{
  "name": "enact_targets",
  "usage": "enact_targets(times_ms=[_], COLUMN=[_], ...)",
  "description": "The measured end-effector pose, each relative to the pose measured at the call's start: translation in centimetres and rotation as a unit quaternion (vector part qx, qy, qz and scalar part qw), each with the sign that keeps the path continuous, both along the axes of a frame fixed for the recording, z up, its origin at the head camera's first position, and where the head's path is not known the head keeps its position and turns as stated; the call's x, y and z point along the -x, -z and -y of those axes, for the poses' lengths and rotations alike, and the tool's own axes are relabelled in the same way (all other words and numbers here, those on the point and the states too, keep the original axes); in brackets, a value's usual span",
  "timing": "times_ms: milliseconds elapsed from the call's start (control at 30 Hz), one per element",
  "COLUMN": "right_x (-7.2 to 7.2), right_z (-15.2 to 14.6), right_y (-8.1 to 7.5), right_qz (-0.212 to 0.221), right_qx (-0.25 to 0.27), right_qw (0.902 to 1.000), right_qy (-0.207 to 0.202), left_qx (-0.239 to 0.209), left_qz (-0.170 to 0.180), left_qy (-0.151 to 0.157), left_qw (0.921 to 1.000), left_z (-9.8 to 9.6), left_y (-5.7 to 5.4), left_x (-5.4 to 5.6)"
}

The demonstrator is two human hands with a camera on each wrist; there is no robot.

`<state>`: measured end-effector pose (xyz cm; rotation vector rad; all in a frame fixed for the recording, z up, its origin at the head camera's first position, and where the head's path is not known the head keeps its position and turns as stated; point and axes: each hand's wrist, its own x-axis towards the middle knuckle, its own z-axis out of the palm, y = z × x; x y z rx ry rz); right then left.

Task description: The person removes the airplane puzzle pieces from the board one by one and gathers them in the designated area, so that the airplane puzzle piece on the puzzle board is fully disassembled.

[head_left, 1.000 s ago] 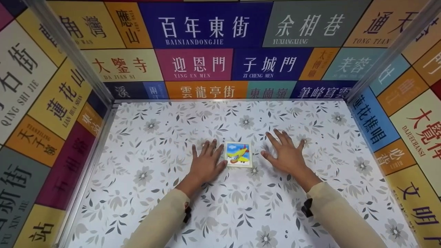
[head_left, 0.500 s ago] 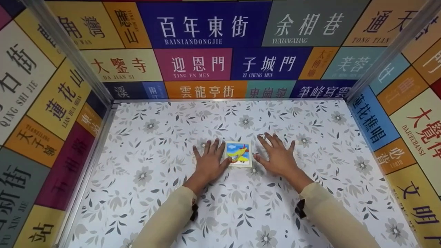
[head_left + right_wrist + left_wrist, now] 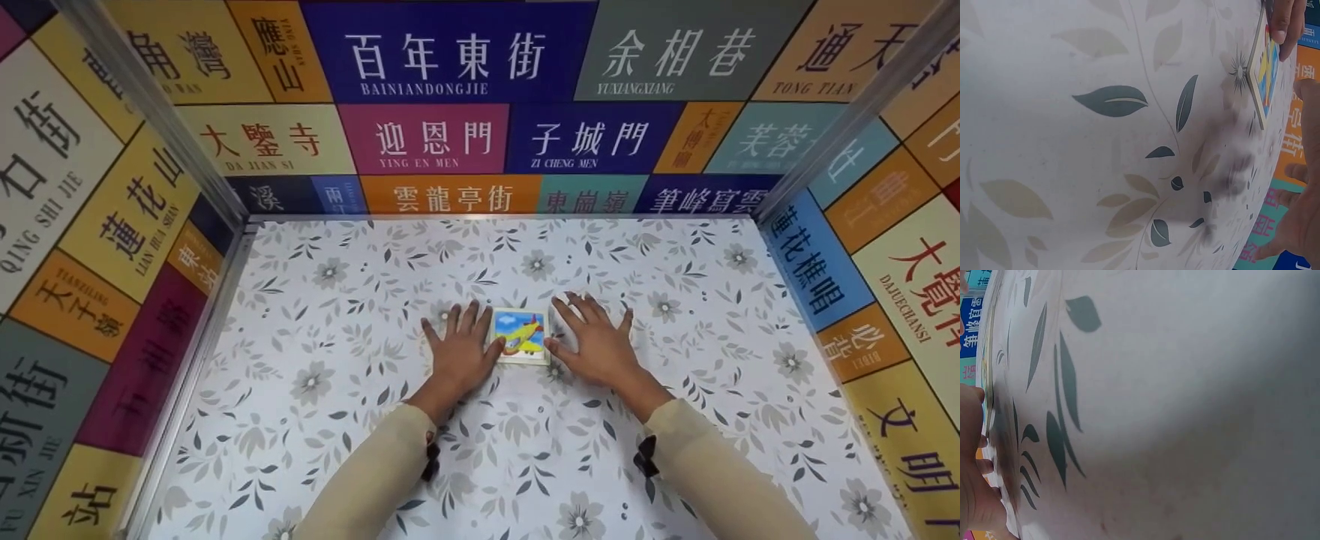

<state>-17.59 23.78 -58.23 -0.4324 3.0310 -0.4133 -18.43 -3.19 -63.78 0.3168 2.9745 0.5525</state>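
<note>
A small square picture board (image 3: 520,335) with a pale frame and a yellow-and-red airplane on blue sky lies flat on the patterned tabletop. On its left side is my left hand (image 3: 463,352), fingers spread and straight, its thumb at the board's left edge. My right hand (image 3: 598,346) lies to the right with fingers extended, and its thumb tip is at or very near the right edge. The right wrist view shows the board (image 3: 1267,67) edge-on, with left-hand fingers (image 3: 1289,19) at its far side and the right hand (image 3: 1303,219) nearer. Neither hand grips anything.
White table covering (image 3: 360,450) with grey flowers and leaves surrounds the board. Walls of coloured panels with Chinese characters (image 3: 431,139) stand at the back and both sides, with clear strips (image 3: 161,105) along the corners.
My right hand has moved left, up to the board's right side. My left hand has shifted slightly right, its thumb now at the left edge. The board stays in place.
</note>
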Motion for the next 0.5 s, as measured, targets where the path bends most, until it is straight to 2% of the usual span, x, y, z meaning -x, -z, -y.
enact_targets(times_ms=[200, 367, 500], right_x=[0.03, 0.05, 0.06], right_z=[0.32, 0.77, 0.94], right_y=[0.22, 0.23, 0.21], right_qz=[-0.009, 0.001, 0.006], right_qx=[-0.001, 0.002, 0.004], right_qw=[0.9999, 1.0000, 1.0000], right_qy=[-0.004, -0.001, 0.000], left_qx=[0.002, -0.003, -0.003], left_qz=[0.002, -0.003, -0.021], left_qy=[-0.005, -0.008, 0.011], left_qw=[1.0000, 1.0000, 0.9997], left_z=[-0.17, -0.21, 0.04], left_y=[-0.20, -0.52, -0.63], left_x=[-0.08, -0.24, -0.65])
